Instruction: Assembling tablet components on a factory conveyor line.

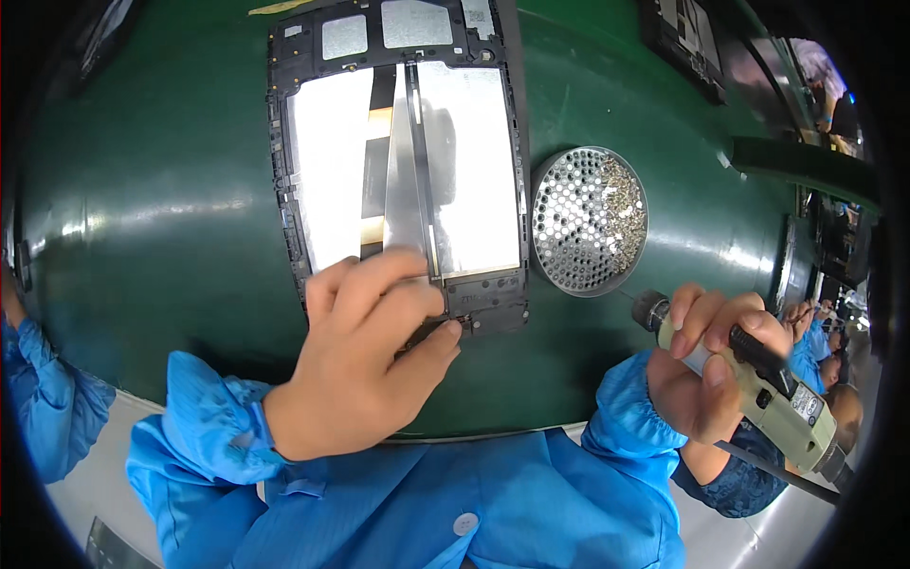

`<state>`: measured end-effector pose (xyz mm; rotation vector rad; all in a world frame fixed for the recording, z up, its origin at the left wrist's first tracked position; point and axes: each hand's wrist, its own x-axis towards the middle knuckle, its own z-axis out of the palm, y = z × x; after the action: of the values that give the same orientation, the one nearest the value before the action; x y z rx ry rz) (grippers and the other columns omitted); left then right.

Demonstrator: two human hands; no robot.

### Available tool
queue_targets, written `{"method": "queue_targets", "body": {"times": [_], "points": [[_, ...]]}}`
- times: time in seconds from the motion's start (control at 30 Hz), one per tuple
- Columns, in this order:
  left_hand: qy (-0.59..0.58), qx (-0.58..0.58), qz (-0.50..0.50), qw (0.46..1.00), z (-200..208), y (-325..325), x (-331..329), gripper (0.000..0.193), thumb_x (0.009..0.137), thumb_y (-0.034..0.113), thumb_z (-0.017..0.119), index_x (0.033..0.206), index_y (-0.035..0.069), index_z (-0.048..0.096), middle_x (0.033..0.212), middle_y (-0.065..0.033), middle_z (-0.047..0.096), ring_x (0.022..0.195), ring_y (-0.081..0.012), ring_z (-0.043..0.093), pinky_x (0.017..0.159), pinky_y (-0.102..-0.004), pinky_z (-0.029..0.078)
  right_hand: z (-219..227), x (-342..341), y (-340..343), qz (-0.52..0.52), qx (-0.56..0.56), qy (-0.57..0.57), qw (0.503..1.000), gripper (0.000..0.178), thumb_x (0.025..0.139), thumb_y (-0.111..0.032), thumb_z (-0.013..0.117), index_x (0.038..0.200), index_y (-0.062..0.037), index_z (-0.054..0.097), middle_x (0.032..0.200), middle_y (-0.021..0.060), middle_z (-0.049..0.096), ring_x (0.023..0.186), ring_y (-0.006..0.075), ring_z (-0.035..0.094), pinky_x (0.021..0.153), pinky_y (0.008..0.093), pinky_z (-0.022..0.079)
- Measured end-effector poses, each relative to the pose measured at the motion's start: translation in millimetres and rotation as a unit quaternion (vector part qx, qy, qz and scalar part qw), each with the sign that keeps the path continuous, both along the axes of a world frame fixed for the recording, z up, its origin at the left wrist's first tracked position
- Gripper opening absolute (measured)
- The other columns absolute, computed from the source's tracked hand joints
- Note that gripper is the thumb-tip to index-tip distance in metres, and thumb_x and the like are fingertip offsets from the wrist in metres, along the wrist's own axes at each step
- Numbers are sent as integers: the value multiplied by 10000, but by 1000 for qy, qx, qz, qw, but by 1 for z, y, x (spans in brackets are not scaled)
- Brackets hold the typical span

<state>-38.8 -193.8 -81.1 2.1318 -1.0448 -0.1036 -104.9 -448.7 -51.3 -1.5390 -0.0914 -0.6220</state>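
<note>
An opened tablet (474, 171), black-framed with shiny silver battery panels, lies lengthwise in front of me. My left hand (365, 356) is over its near edge, fingers bent with the tips on the lower part and the thumb by the bottom edge. The fingers cover what lies beneath them. My right hand (706, 356) is wrapped round a pale green electric screwdriver (782, 408), held off the tablet to the right. Its dark nose points up and left toward a round perforated tray (588, 275) of small metal screws. A dark cord runs below the screwdriver.
The green tabletop (171, 247) extends around the tablet. Another dark device (687, 43) lies at the far right, near a dark green bar (806, 171). A blue sleeve (57, 398) of another person shows at the left. More people are at the right rim.
</note>
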Motion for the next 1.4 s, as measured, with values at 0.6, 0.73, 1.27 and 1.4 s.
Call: {"method": "queue_targets", "body": {"times": [0.6,0.73,1.27,1.4], "points": [[-196,51,2,979,11,11,-39,198,664,26,665,827,-85,653,964,-251,668,874,-323,650,738,-389,542,9,-7,23,1,19,-10,1000,390,781,-90,652,1143,-42,515,838,81,500,588,181,527,642,383,458],[-197,76,45,976,16,-2,-49,181,673,12,683,819,-90,648,940,-248,666,864,-323,648,733,-390,543,11,-6,21,0,11,-9,1000,386,783,-90,649,1142,-41,516,833,80,502,585,182,529,637,379,458],[-216,145,121,958,17,18,-42,306,691,22,679,990,-38,659,1117,-161,619,1040,-342,585,892,-489,436,9,-3,18,-33,34,-50,998,356,768,-40,610,1103,-7,496,789,97,491,578,195,526,597,386,462],[-219,219,120,943,19,33,-18,345,734,18,670,1075,-28,644,1199,-142,590,1185,-396,507,1019,-605,342,3,1,12,-65,51,-46,996,350,764,-18,613,1093,-2,496,791,95,510,587,197,535,602,364,470]]}}
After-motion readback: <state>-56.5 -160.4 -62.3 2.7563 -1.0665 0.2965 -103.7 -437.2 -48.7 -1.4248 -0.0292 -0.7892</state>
